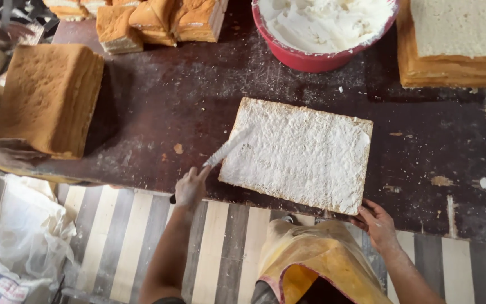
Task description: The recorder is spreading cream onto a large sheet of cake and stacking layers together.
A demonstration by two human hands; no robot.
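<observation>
Spreading white cream: left hand [191, 186] is gripping a knife [226, 150], blade blurred at the left edge of one cake slab [299, 153] lying mid-table; right hand [377, 224], fingers curled, is steadying its near corner. Best keeping the blade flat, strokes even. Counted: one red cream bowl [310, 59], one upright sponge block [49, 95].

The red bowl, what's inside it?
The red bowl holds fluffy white cream, smeared up its wall. The cream covers the bottom, and the picture's top edge cuts off the bowl's far side, so anything deeper is hidden.
</observation>
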